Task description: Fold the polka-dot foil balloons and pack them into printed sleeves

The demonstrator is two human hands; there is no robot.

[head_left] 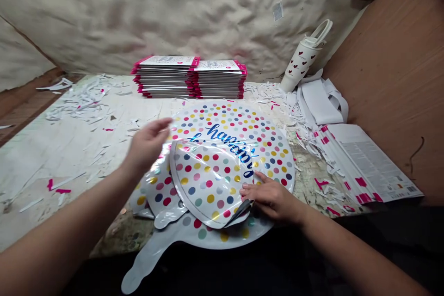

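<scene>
A flat foil balloon, white with coloured dots and blue "happy" lettering, lies at the table's front edge, its pale tail hanging over. On top of it is another dotted foil balloon, folded over, with part of its blue lettering showing. My right hand rests on the folded balloon's right side, fingers stretched out and pressing near a turned-up grey edge. At the balloons' left rim, my left hand hovers with fingers extended, gripping nothing that I can see. Whether its fingertips touch the foil is unclear.
Two stacks of pink-edged printed packs stand at the back. A white tumbler with hearts leans at the back right. White paper strips and printed card sleeves lie on the right. Paper scraps litter the table.
</scene>
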